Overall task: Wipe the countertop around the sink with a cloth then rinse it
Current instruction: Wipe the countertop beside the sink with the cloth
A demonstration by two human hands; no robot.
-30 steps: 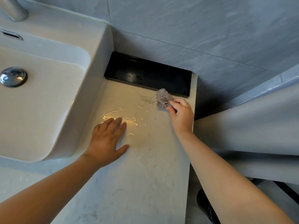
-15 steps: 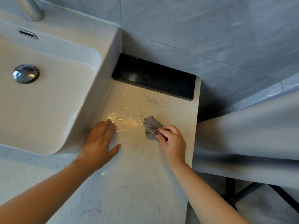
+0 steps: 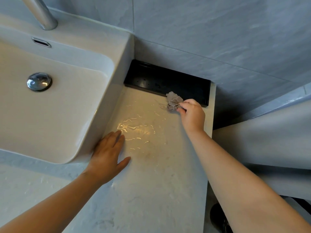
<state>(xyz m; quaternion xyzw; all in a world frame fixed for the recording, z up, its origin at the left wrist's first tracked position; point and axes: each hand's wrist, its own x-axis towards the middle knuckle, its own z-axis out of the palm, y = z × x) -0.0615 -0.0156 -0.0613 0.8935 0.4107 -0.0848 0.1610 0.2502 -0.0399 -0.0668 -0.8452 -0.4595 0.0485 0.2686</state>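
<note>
A pale marbled countertop [image 3: 151,190] runs to the right of a white basin sink [image 3: 55,105]. My right hand [image 3: 192,116] pinches a crumpled grey cloth [image 3: 173,100] and presses it on the counter at the far end, against the front edge of a black tray [image 3: 151,78]. My left hand [image 3: 107,155] lies flat with straight fingers on the counter beside the sink's right wall. A wet, shiny patch [image 3: 139,130] glistens between the two hands.
A chrome faucet [image 3: 42,14] stands behind the sink, and a chrome drain plug [image 3: 39,81] sits in the basin. Grey tiled wall [image 3: 218,31] backs the counter. The counter's right edge [image 3: 209,157] drops off beside a pale curtain [image 3: 269,140].
My right hand has pushed the cloth away from me, from mid-counter back up to the black tray's front edge. My left hand stays flat by the sink.
</note>
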